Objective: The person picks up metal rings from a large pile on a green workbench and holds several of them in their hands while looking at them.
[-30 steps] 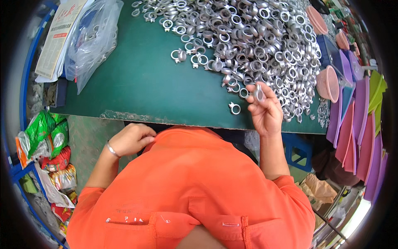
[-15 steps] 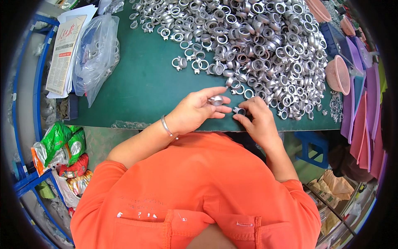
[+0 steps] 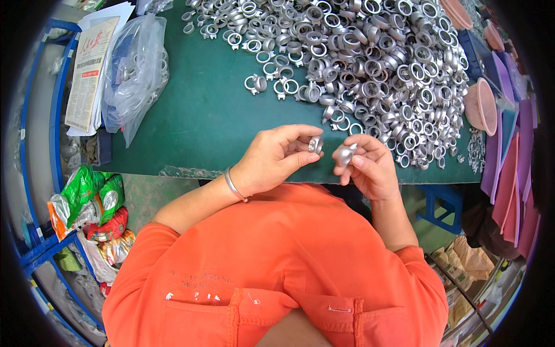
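Orange short-sleeve shirt [image 3: 277, 277] w/ two buttoned chest pockets, lower centre; thin silver bangle [image 3: 234, 186] on left wrist, mid-frame.

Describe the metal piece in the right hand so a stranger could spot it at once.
Start at the green table with its big heap of silvery metal rings. At the table's near edge, two hands meet; the right hand pinches a metal piece. Unlike the open rings behind it, it looks solid and rounded, and it is lifted off the table.
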`<state>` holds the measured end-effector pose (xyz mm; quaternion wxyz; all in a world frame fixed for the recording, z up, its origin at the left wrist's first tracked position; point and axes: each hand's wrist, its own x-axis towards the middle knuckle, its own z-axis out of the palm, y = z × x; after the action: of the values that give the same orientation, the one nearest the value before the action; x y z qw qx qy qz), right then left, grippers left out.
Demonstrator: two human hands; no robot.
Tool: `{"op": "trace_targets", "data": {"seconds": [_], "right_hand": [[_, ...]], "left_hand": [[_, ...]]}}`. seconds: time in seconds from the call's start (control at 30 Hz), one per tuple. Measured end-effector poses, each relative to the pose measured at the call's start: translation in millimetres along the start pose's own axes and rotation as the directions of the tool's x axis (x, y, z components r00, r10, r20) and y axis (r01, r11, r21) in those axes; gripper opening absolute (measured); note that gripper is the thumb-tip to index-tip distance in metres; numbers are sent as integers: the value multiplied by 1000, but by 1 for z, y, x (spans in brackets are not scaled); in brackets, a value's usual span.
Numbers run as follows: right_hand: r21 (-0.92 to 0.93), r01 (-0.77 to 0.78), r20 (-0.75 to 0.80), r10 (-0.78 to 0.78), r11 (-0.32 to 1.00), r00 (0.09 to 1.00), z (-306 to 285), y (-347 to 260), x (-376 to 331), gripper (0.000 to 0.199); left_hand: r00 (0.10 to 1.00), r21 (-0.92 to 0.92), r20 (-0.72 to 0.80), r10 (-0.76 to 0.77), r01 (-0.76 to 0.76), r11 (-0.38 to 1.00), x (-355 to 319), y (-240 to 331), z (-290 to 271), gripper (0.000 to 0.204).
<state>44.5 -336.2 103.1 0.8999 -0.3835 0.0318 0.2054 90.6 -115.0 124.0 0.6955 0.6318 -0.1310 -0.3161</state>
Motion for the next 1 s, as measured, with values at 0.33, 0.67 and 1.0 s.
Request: {"op": "trace_targets", "data": {"seconds": [0.33,0.67,1.0], "right_hand": [[-942,-12,-166,-439,334,883,-1,-22,2,13],[-993,31,59,-262,-113,963,12,-13,0,13],[-999,-30,-18,-267,-40,963,14,-4,0,34]], "left_hand": [[976,187,-162,143,-112,976,24,-5,-20,9],[931,748,-1,364,-241,618,55,-6,-8,8],[907,915,307,288,-365,173,10,21,-33,9]]}}
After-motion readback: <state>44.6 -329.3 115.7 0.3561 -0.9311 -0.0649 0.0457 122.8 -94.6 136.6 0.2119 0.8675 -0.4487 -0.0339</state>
